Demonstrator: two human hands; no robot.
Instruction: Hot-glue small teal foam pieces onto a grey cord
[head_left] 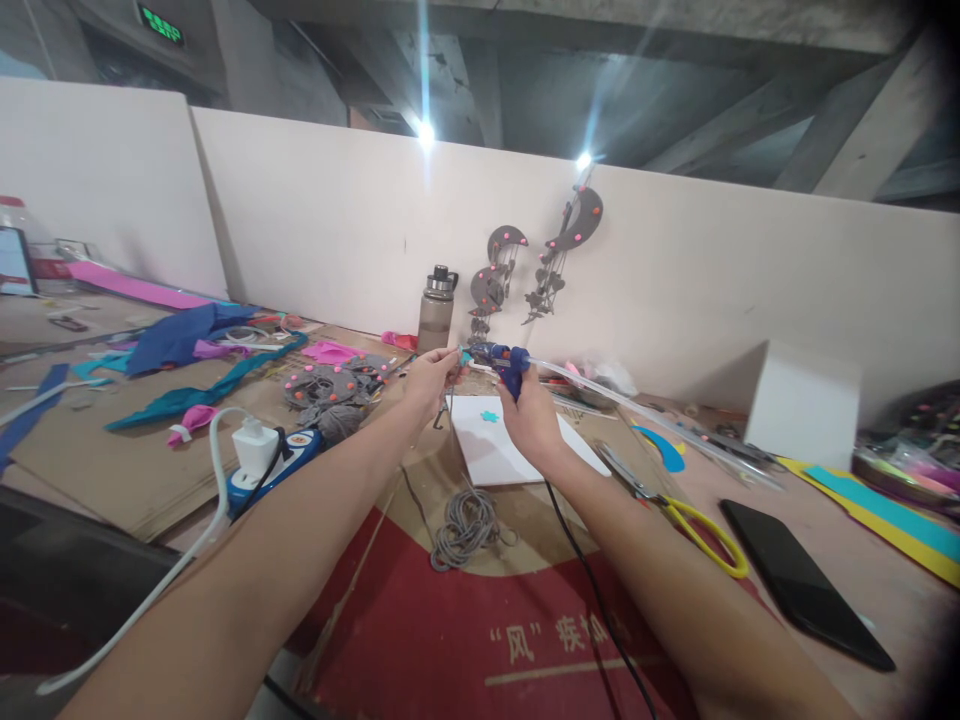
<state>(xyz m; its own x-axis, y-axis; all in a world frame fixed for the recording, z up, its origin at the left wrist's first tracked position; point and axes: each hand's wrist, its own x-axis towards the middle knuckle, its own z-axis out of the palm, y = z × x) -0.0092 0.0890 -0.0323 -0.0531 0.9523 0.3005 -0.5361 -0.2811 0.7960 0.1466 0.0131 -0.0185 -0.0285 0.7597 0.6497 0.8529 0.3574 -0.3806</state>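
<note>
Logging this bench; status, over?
Right hand round blue glue gun. Left hand pinched near its nozzle, contents unclear. Turquoise flower on white board below. Possible snag: black cable.

On the red printed cardboard (405, 655) in front of me I can read pale Chinese characters (544, 638), “风” 疾如, the first in quotation marks, with a pale line under them. Up at the left, a lit green sign (160, 24) says EXIT below characters too blurred for me to read. A lit screen (13, 262) at the left edge is illegible.
</note>
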